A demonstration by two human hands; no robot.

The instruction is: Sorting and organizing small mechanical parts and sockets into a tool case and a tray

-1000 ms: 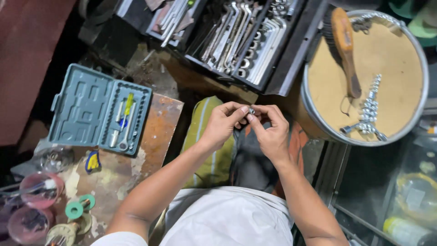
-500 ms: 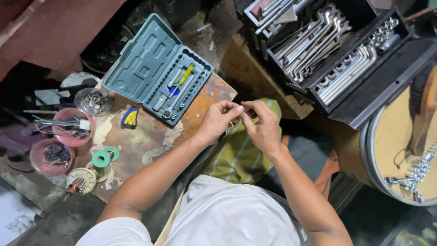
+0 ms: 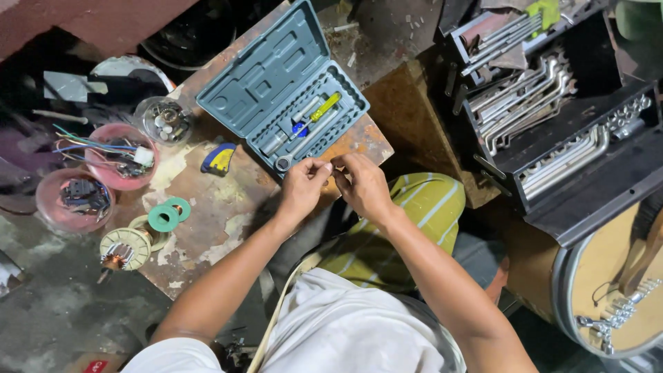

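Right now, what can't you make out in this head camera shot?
- Whatever the left hand and right hand pinch between them: too small, covered by fingertips.
- Contents of the clear round container: too small to identify.
- The round tray: cut off by the right edge.
- The open toolbox: upper tray cut off by the top edge.

Both bare forearms reached forward and converged in front of the torso. The left hand [image 3: 302,185] and right hand [image 3: 364,185] met fingertip to fingertip, fingers curled inward in a pinch, wrists slightly bent.
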